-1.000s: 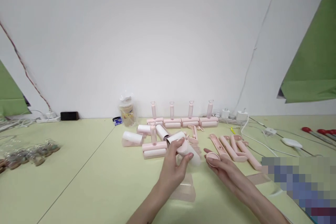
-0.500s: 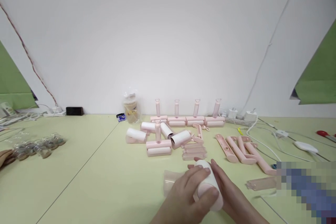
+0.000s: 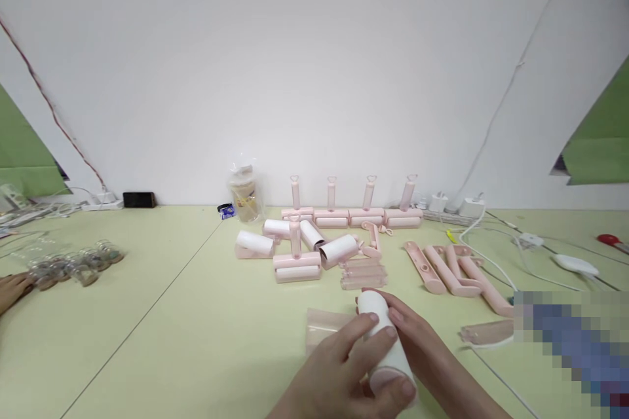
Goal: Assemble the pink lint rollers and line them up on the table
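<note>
A white lint roller refill is held tilted between both hands near the front of the table. My left hand wraps its fingers over the top and near end of the roll. From the right side, my right hand cups the same roll, fingers curling behind its far end. A clear pinkish plastic cover lies just beyond my left hand. Ahead stands a pink lint roller with its handle upright. Several loose white rolls lie around it.
More upright lint rollers line the wall. Pink handle parts and clear handle pieces lie to the right. Cables and chargers run along the right side. At far left, another person's hand is near small glass jars.
My hands and the roll have shifted slightly left, and my left fingers have moved along the roll, exposing more of its white surface. The other person's hand has spread flatter.
</note>
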`<state>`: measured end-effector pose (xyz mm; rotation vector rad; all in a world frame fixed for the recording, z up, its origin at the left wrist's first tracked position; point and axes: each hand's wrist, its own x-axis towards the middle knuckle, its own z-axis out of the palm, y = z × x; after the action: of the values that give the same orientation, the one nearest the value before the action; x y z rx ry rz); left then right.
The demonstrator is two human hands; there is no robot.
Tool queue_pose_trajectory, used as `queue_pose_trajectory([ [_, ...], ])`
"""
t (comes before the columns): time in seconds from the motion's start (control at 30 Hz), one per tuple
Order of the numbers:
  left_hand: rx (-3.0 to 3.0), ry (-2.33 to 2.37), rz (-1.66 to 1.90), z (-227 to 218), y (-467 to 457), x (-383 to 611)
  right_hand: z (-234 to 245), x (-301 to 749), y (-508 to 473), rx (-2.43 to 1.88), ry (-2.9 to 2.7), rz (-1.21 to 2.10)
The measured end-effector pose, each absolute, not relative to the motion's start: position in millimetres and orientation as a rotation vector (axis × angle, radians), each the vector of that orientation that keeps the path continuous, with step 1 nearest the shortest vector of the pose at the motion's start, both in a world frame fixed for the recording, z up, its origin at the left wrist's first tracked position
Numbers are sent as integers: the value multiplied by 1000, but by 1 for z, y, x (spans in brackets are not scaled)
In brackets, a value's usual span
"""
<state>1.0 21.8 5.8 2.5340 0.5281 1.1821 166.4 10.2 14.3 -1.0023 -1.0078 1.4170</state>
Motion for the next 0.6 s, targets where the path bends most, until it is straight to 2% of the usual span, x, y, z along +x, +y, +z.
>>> queue_pose_trajectory([
  [0.17, 2588, 407, 1289, -2, 28, 2, 1, 171, 11, -873, -1321, 1296],
  [0.3, 2618, 450, 1171, -8, 35, 3, 5, 174, 4, -832, -1523, 1293],
  [0.43, 2704, 395, 1116, -4, 35, 2, 6, 175, 0, -1004, -1569, 1287],
  [0.6, 2713, 337, 1025, -2, 31, -5, 9, 168, -2, -880, -1521, 1368],
])
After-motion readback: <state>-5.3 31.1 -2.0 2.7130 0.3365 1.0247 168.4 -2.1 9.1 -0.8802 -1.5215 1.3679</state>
